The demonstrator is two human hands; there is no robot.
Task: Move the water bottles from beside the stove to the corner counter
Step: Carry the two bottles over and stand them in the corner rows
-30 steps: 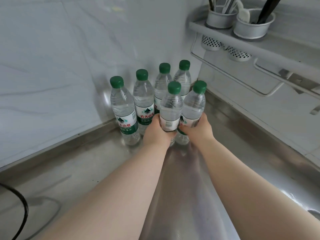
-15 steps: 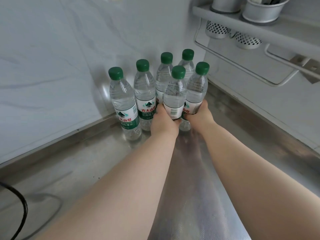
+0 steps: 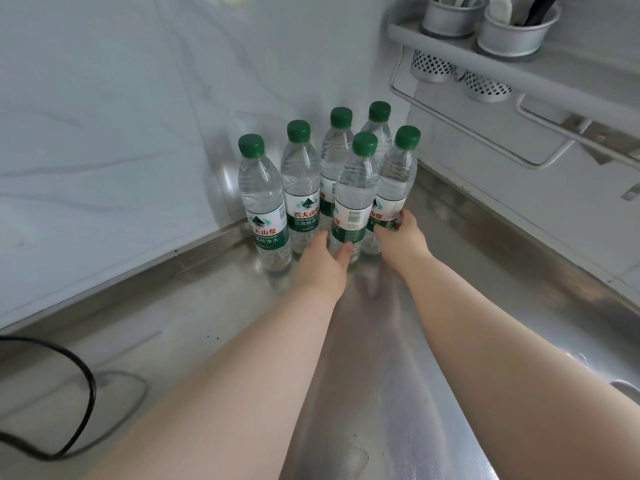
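Six clear water bottles with green caps stand together in the corner of the steel counter (image 3: pixel 207 323). The leftmost bottle (image 3: pixel 263 202), its neighbour (image 3: pixel 300 188) and two at the back (image 3: pixel 338 150) stand untouched. My left hand (image 3: pixel 322 265) wraps low around the base of the front middle bottle (image 3: pixel 355 202), thumb on its right side. Fingers of my right hand (image 3: pixel 403 233) curl on the label of the front right bottle (image 3: pixel 398 178). Both held bottles stand upright on the counter, touching each other.
Marble walls meet just behind the bottles. On the right wall hangs a grey rack (image 3: pixel 485 60) with two metal utensil cups (image 3: pixel 516 32) and a rail (image 3: pixel 467 133) below it. A black cable (image 3: pixel 86 393) loops on the counter at lower left.
The two front bottles came down and now rest on the counter among the others. My left hand has slid from the label toward the bottle's base, and my right hand has loosened a little.
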